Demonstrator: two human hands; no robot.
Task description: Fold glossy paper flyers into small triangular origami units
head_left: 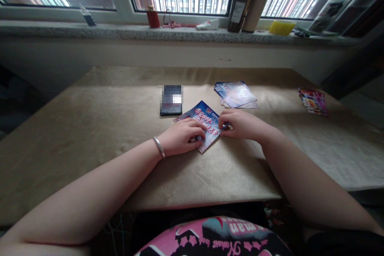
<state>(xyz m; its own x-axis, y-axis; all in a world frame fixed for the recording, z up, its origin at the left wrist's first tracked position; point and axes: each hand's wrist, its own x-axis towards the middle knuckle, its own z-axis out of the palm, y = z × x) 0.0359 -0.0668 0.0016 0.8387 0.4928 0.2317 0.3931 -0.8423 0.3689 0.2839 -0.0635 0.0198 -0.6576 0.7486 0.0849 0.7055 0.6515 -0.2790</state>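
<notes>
A square printed paper sheet (207,117), blue with red and white lettering, lies turned cornerwise on the table in front of me. My left hand (187,134), a silver bangle at its wrist, holds the sheet down from the left with bent fingers. At the sheet's right corner, my right hand (232,125) is closed with thumb and fingertips pinching the paper. Its fingers partly hide that corner. Just beyond the right hand is a loose stack of similar printed sheets (237,94). A dark phone-like object (171,106), partly blurred out, lies beyond the left hand.
Colourful printed cards (313,101) lie at the right on the cloth-covered table (105,136). Behind it, a stone windowsill (120,34) carries a red spool (153,18), a dark lidded jar (238,12) and a yellow block (282,28). The table's front edge is close to my body.
</notes>
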